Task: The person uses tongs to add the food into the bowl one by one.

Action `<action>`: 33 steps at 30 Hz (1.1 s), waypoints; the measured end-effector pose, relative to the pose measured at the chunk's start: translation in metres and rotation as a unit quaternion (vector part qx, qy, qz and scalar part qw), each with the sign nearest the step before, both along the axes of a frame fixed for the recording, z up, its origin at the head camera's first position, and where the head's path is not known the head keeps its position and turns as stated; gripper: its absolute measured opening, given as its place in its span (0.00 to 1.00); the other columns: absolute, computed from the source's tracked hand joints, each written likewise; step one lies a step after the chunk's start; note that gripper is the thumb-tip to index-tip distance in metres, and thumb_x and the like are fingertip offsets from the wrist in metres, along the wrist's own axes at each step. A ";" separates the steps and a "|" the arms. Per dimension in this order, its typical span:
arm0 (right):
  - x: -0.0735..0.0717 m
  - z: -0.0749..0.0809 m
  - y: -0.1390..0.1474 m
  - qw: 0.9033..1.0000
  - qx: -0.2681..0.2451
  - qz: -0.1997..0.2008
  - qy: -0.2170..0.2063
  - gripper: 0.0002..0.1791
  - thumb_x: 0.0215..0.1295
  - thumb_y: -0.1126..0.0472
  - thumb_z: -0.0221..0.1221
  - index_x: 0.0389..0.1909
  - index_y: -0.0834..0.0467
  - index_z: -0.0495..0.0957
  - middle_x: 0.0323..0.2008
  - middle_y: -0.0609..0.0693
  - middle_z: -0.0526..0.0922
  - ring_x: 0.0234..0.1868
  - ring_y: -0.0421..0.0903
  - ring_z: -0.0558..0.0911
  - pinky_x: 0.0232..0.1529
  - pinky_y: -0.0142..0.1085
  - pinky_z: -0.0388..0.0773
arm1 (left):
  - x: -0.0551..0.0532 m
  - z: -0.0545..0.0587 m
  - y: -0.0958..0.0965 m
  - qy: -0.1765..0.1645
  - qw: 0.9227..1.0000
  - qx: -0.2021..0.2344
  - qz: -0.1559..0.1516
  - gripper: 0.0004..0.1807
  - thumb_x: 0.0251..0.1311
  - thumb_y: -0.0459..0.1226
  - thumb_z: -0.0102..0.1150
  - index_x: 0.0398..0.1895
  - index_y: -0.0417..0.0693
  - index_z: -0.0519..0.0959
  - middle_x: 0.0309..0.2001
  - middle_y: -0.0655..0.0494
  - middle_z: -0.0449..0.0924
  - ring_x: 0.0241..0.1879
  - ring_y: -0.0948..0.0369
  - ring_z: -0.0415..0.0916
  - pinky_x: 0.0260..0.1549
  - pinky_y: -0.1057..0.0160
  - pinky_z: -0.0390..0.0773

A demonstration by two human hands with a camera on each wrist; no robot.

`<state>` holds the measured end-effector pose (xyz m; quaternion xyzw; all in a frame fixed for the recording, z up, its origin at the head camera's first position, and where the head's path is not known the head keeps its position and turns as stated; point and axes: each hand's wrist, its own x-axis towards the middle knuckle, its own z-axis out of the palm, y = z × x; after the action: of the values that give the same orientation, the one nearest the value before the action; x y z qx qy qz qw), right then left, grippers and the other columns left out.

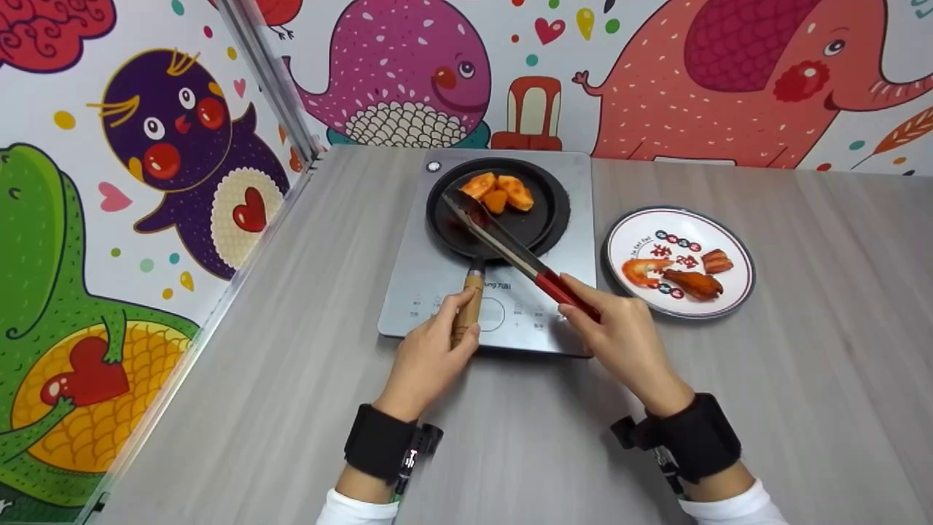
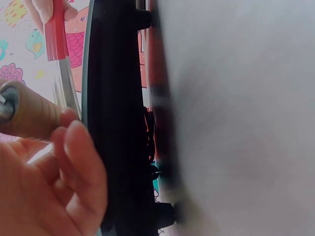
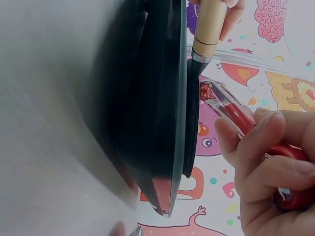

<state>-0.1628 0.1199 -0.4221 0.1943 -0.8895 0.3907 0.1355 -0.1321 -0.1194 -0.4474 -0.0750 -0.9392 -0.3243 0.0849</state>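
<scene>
My left hand (image 1: 435,345) grips the wooden handle (image 1: 470,305) of a black frying pan (image 1: 503,237), which sits on a silver induction cooktop (image 1: 415,292). In my right hand (image 1: 619,328) is a pair of red-handled tongs (image 1: 561,293), its tips low over the pan's left side. A dark reddish piece of food (image 3: 206,90) shows between the tips in the right wrist view; its kind cannot be made out. Several orange-yellow food pieces (image 1: 516,194) lie together at the back of the pan, just beyond the tips.
Right of the cooktop stands a white plate (image 1: 627,244) with a dark rim. It bears a shrimp (image 1: 641,272), a browned chicken piece (image 1: 696,285) and a small striped reddish piece (image 1: 717,261). Cartoon-printed walls (image 1: 568,44) border the grey table (image 1: 291,350) behind and to the left.
</scene>
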 end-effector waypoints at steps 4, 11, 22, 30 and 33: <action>-0.001 0.000 0.000 1.000 0.009 0.001 0.004 0.22 0.56 0.56 0.60 0.54 0.50 0.74 0.16 0.44 0.75 0.07 0.33 0.67 0.10 0.30 0.64 | -0.001 0.000 0.001 -0.004 1.000 0.000 -0.003 0.25 0.59 0.49 0.45 0.61 0.63 0.62 0.44 0.51 0.78 0.35 0.59 0.76 0.30 0.58 0.73; -0.003 0.000 0.002 1.000 0.010 -0.003 0.028 0.23 0.55 0.56 0.61 0.54 0.49 0.74 0.13 0.42 0.73 0.08 0.33 0.66 0.11 0.30 0.63 | -0.001 0.001 0.002 -0.012 1.000 0.003 -0.003 0.25 0.59 0.49 0.46 0.62 0.63 0.61 0.44 0.50 0.78 0.35 0.58 0.76 0.29 0.58 0.73; -0.005 0.004 0.008 0.999 0.012 -0.018 0.034 0.24 0.53 0.55 0.62 0.54 0.50 0.74 0.19 0.45 0.77 0.13 0.36 0.68 0.14 0.30 0.63 | 0.000 0.000 0.000 -0.006 1.000 0.002 -0.003 0.25 0.59 0.48 0.46 0.61 0.63 0.62 0.43 0.50 0.79 0.35 0.58 0.77 0.30 0.58 0.73; -0.003 0.007 0.009 0.999 0.004 -0.019 0.026 0.25 0.52 0.56 0.63 0.54 0.53 0.74 0.32 0.49 0.81 0.24 0.41 0.73 0.23 0.33 0.68 | -0.001 0.001 0.000 -0.003 1.000 -0.001 -0.001 0.25 0.59 0.49 0.45 0.62 0.64 0.61 0.44 0.51 0.78 0.35 0.60 0.76 0.30 0.58 0.73; -0.002 0.007 0.009 1.000 0.008 -0.027 0.012 0.24 0.53 0.56 0.63 0.53 0.53 0.75 0.30 0.49 0.81 0.23 0.42 0.73 0.22 0.33 0.68 | -0.001 0.000 -0.001 -0.002 1.000 -0.004 -0.003 0.25 0.60 0.49 0.45 0.62 0.63 0.61 0.44 0.51 0.78 0.34 0.60 0.76 0.29 0.58 0.73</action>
<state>-0.1647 0.1293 -0.4147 0.1762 -0.8956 0.3778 0.1551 -0.1333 -0.1199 -0.4477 -0.0777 -0.9403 -0.3211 0.0819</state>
